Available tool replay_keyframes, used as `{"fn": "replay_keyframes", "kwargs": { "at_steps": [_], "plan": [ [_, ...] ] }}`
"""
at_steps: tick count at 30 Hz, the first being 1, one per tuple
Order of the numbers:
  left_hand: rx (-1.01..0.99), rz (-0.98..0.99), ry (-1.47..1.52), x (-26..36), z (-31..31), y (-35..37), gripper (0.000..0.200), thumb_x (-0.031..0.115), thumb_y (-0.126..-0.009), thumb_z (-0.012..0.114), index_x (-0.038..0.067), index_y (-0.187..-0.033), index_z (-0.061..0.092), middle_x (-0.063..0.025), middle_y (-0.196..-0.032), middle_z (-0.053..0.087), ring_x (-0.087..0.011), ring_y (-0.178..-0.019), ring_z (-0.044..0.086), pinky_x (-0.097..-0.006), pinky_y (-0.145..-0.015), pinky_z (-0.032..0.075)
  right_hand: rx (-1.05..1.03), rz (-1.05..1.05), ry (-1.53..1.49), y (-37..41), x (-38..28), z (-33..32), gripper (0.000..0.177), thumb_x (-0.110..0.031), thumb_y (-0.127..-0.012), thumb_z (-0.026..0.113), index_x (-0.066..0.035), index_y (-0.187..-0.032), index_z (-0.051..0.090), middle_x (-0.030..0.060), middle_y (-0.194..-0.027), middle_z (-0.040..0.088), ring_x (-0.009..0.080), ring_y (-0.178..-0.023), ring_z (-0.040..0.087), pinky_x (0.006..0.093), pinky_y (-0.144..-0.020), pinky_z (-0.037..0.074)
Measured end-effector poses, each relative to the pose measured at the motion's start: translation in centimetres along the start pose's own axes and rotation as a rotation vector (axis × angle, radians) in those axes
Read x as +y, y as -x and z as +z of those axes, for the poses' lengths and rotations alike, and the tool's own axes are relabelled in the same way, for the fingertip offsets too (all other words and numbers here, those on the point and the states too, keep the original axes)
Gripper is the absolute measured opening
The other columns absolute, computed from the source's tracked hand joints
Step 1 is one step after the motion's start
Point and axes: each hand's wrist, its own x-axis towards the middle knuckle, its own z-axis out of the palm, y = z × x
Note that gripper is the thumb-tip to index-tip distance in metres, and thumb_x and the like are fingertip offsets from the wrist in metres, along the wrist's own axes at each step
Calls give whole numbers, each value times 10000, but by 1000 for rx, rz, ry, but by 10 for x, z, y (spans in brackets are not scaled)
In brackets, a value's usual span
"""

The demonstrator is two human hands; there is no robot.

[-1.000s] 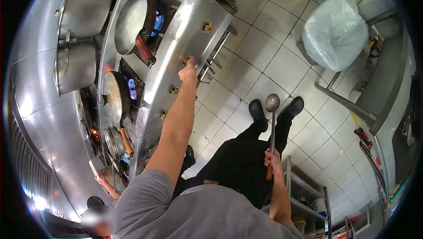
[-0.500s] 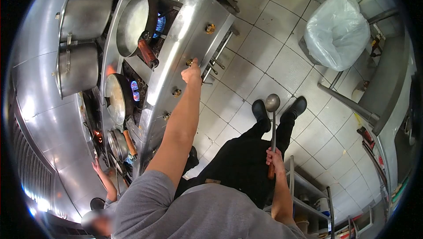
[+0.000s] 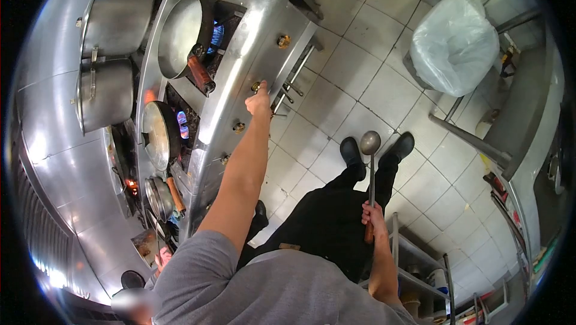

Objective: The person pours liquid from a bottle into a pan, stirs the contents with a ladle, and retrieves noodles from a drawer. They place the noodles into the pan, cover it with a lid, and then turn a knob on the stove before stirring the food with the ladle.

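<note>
My left hand [image 3: 258, 100] reaches out to the stove's front panel, its fingers closed on a brass-coloured burner knob [image 3: 255, 87]. In my right hand [image 3: 374, 216] is the wooden handle of a long metal ladle [image 3: 371, 169], its bowl pointing away from me above the floor. Beyond the left hand, a wok [image 3: 180, 34] with pale contents sits at a burner with a blue flame. A second pan [image 3: 158, 136] with a dark rim stands nearer, beside another lit burner. Further knobs [image 3: 283, 41] line the panel.
Two large steel pots [image 3: 117, 19] stand behind the burners. A co-worker's hand [image 3: 163, 257] shows at lower left, near smaller pans [image 3: 159, 199]. A bin lined with clear plastic [image 3: 454, 46] stands on the tiled floor. Metal shelving [image 3: 414, 283] is beside my right arm.
The co-worker's hand has moved down and towards the stove's near end. My left hand stays at the knob and my right hand keeps hold of the ladle; the view has shifted slightly.
</note>
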Motion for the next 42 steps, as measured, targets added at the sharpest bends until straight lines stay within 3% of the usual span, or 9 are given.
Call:
{"fn": "replay_keyframes", "kwargs": {
  "at_steps": [5, 7, 11, 16, 20, 26, 33, 36, 42],
  "plan": [
    [-402, -12, 161, -31, -2, -31, 565, 463, -699, 817, -29, -923, 653, -85, -758, 647, -169, -614, 578, -333, -536, 468, 45, -64, 34, 23, -18, 6, 150, -93, -895, 622, -128, -961, 491, -19, -611, 405, 81, -428, 377, 265, -378, 337],
    [-647, 161, 57, -61, -7, -41, 422, 434, -758, 774, 47, -859, 639, -11, -664, 572, -103, -555, 477, -297, -476, 376, 84, -134, 114, 46, -35, 19, 148, -93, -900, 615, -126, -960, 483, -18, -610, 406, 83, -422, 375, 270, -372, 342],
    [-1018, 577, -186, -141, -47, -30, 317, 362, -851, 673, 51, -823, 620, -24, -704, 627, -121, -614, 555, -310, -550, 436, 108, -331, 339, 100, -79, 59, 193, -93, -912, 605, -101, -994, 430, -8, -610, 418, 99, -419, 406, 291, -368, 363],
    [-966, 859, -526, -220, -125, 20, 438, 410, -772, 720, 28, -980, 672, -169, -835, 686, -316, -798, 664, -402, -719, 526, 96, -670, 633, 144, -145, 139, 160, -93, -919, 575, -103, -1011, 444, 10, -597, 423, 95, -409, 406, 273, -347, 354],
    [-992, 578, -538, -274, -162, 38, 468, 438, -779, 692, 29, -1007, 672, -184, -954, 699, -341, -926, 666, -405, -816, 528, 100, -1024, 930, 119, -199, 200, 276, -87, -887, 563, -84, -1147, 467, 10, -617, 468, 113, -435, 443, 283, -383, 361],
    [-793, 403, -426, -303, -189, 30, 402, 388, -799, 681, 18, -956, 682, -207, -951, 694, -357, -961, 659, -419, -836, 521, 107, -1523, 1307, 91, -284, 367, 341, -103, -810, 599, -24, -1136, 539, 205, -745, 567, 334, -632, 581, 425, -607, 469],
    [-423, 159, 191, -291, -217, 36, 323, 277, -822, 691, -9, -970, 662, -120, -754, 651, -202, -726, 614, -330, -716, 510, 22, -1526, 1473, 9, -342, 520, 421, -126, -854, 610, -103, -1255, 484, 199, -790, 636, 415, -772, 627, 488, -703, 480],
    [-381, 97, 269, -310, -220, 63, 344, 262, -821, 700, -17, -1016, 652, -128, -798, 675, -211, -758, 635, -339, -726, 512, 17, -1500, 1526, 10, -345, 555, 425, -125, -862, 610, -118, -1267, 483, 192, -805, 648, 419, -809, 628, 524, -764, 469],
    [-432, -178, 130, -370, -202, 116, 406, 272, -817, 720, -9, -1096, 630, -137, -829, 690, -213, -775, 649, -339, -716, 509, 110, -1587, 1670, -48, -363, 586, 533, -167, -864, 626, -144, -1365, 446, 241, -1158, 563, 417, -1024, 570, 492, -866, 470]
  ]
}}
